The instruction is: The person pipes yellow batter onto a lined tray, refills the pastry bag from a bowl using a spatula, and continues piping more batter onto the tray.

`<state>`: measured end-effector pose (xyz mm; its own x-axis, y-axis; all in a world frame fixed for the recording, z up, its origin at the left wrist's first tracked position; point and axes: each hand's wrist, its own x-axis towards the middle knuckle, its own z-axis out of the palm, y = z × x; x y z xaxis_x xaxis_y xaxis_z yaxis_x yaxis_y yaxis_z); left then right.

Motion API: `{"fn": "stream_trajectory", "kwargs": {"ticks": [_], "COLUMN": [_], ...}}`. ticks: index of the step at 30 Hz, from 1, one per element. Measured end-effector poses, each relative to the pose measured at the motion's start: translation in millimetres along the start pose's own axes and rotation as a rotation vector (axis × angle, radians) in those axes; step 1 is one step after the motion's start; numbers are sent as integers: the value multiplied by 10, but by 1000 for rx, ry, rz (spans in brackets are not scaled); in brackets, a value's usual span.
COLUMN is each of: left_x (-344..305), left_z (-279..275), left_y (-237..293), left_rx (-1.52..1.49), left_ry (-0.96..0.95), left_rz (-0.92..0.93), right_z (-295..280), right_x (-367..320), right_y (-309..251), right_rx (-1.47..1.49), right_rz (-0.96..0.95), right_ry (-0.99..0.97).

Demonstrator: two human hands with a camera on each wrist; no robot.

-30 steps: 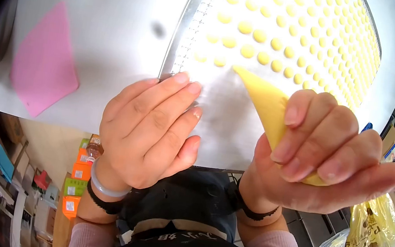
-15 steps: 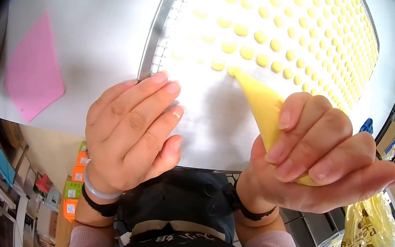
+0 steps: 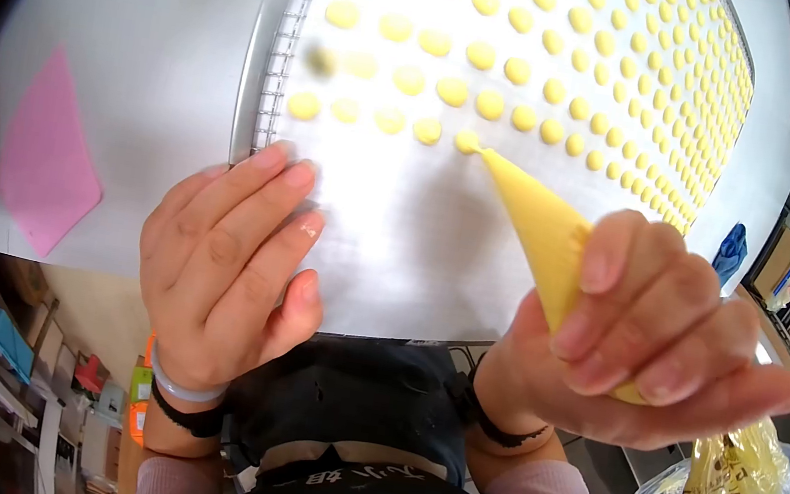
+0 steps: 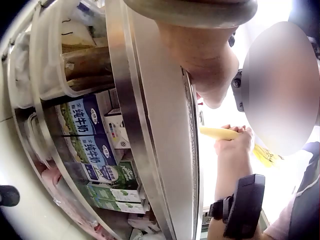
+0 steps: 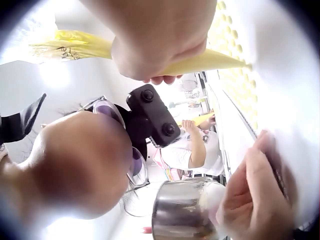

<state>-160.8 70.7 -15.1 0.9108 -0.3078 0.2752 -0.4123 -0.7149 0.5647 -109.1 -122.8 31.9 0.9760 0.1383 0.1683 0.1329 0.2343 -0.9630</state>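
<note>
My right hand (image 3: 667,321) grips a yellow piping bag (image 3: 538,232), its fingers curled round the filled part. In the head view the bag's narrow tip points up and left, right at a small yellow batter dot (image 3: 467,142) at the end of the front row. Many such dots lie in rows on a white sheet in a shallow metal tray (image 3: 255,76). My left hand (image 3: 222,258) lies at the tray's near left corner, fingers straight, fingertips by the rim. In the right wrist view the piping bag (image 5: 210,61) reaches down to the sheet beside the dots.
A pink diamond-shaped sheet (image 3: 52,158) lies on the white table to the left. A yellow plastic bag (image 3: 735,487) hangs at lower right. Below the table edge, the left wrist view shows a shelf with milk cartons (image 4: 80,117). A steel pot (image 5: 182,210) and another person (image 5: 200,150) appear in the right wrist view.
The tray and my left hand have shifted left in the head view. The front row has gained a few batter dots at the bag's tip. My right hand stays in nearly the same place.
</note>
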Motion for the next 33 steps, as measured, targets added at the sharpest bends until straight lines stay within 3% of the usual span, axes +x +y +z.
{"fn": "stream_trajectory", "kwargs": {"ticks": [17, 21, 27, 31, 33], "left_x": [-2, -18, -12, -4, 7], "left_z": [-18, -24, -39, -52, -33], "left_y": [45, 48, 82, 110, 114], "left_rx": [41, 55, 49, 58, 74], "left_ry": [-47, -56, -95, -125, -107], "left_rz": [-9, -9, -32, -46, -43], "right_z": [-204, -175, -370, -358, -403], "right_x": [-42, -91, -79, -153, -101], "right_y": [58, 38, -20, 21, -66], "right_rx": [-40, -26, -58, -50, -66], "right_rz": [-75, -102, -59, -113, -97], "right_ry": [106, 226, 85, 232, 188]}}
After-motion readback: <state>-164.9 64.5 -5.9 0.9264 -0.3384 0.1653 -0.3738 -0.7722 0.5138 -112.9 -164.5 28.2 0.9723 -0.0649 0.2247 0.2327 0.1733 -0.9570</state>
